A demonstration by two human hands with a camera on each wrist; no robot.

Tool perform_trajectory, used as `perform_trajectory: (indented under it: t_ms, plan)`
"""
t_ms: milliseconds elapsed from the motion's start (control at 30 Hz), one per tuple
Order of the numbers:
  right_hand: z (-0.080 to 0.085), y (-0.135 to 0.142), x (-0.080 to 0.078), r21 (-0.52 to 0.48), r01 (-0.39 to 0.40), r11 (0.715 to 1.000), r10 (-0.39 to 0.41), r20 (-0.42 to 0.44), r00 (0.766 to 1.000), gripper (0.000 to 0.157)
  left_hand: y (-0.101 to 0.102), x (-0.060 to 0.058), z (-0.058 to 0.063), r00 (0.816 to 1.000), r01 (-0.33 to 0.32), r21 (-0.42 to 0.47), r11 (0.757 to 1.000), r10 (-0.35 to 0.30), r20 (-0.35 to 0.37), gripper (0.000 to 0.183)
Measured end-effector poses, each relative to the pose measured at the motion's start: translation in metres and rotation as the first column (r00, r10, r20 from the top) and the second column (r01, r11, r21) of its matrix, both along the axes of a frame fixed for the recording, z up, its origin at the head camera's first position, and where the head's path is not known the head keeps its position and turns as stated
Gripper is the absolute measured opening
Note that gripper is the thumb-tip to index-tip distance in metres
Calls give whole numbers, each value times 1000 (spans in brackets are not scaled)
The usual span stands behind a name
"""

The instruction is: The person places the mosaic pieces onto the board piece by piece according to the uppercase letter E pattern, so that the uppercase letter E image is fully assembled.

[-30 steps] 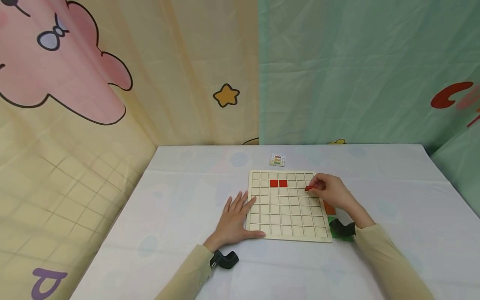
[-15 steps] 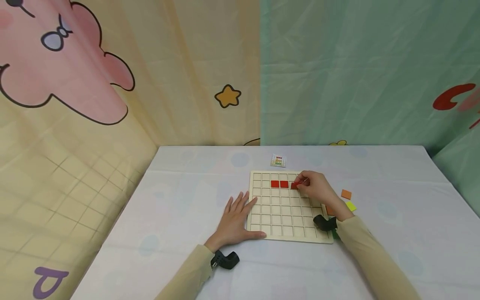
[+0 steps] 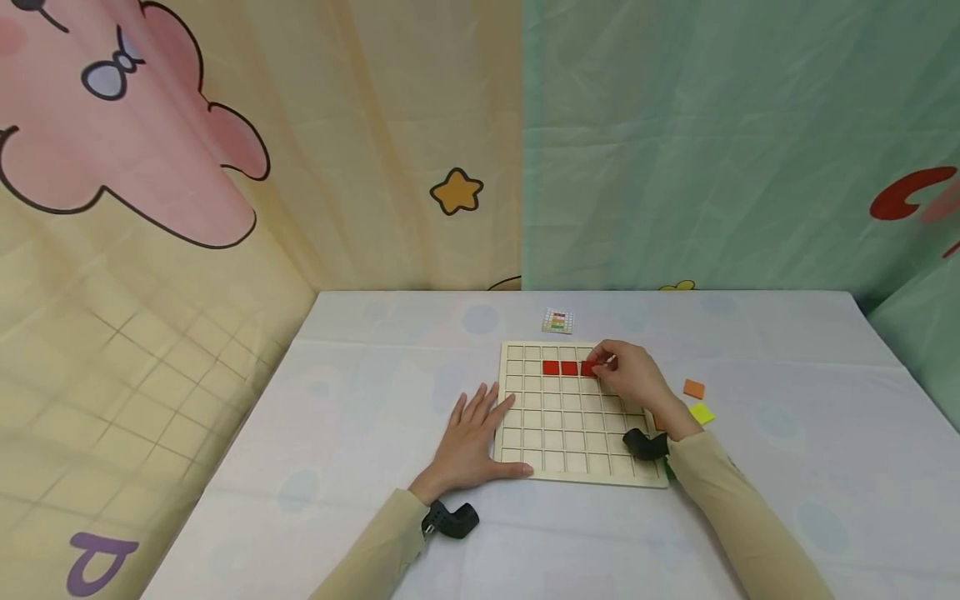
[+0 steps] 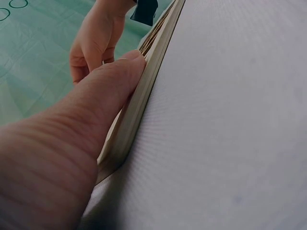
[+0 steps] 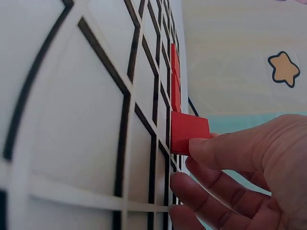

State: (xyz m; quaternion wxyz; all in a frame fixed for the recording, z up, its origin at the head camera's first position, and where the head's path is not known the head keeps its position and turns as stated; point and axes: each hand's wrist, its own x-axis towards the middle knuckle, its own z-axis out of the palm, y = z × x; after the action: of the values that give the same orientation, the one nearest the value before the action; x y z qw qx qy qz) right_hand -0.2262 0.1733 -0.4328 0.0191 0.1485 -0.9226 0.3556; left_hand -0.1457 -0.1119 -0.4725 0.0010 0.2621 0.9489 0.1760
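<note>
A pale wooden grid board [image 3: 551, 440] lies flat on the table. Two red square tiles [image 3: 551, 367] sit side by side in its second row from the back. Just right of them, my right hand [image 3: 632, 375] pinches a third red tile [image 5: 188, 133] between thumb and fingers. In the right wrist view that tile is tilted, with one edge at the grid's cells. My left hand [image 3: 468, 442] rests with fingers spread over the board's left edge and front left corner. Its thumb [image 4: 108, 86] lies on the front rim in the left wrist view.
Behind the board lies a small printed pattern card [image 3: 558, 321]. To its right are an orange tile [image 3: 693, 389] and a yellow tile [image 3: 702, 413], with green and orange pieces partly hidden under the right wrist. Printed curtains [image 3: 420, 100] stand behind the table.
My right hand has moved left across the board with the red tile, from the right edge to beside the two red tiles, then lowered it slightly. My left hand has stayed put.
</note>
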Motion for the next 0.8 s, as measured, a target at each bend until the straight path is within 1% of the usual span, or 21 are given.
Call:
perform_trajectory:
  t_ms: [133, 333, 567, 800]
  plan:
    - [-1, 1, 1, 38, -8, 999, 9, -13, 1000, 14, 0, 0, 0, 1000, 0, -9, 1000, 0, -1, 105]
    - [-2, 3, 1, 88, -44, 995, 47, -28, 999, 23, 0, 1, 2, 1000, 3, 2, 1000, -3, 5, 105]
    - [-2, 3, 3, 123, -69, 990, 75, -49, 996, 24, 0, 1, 3, 1000, -1, -10, 1000, 1, 2, 105]
    - [-1, 4, 4, 128, -84, 988, 91, -43, 995, 27, 0, 0, 1, 1000, -3, -13, 1000, 3, 6, 105]
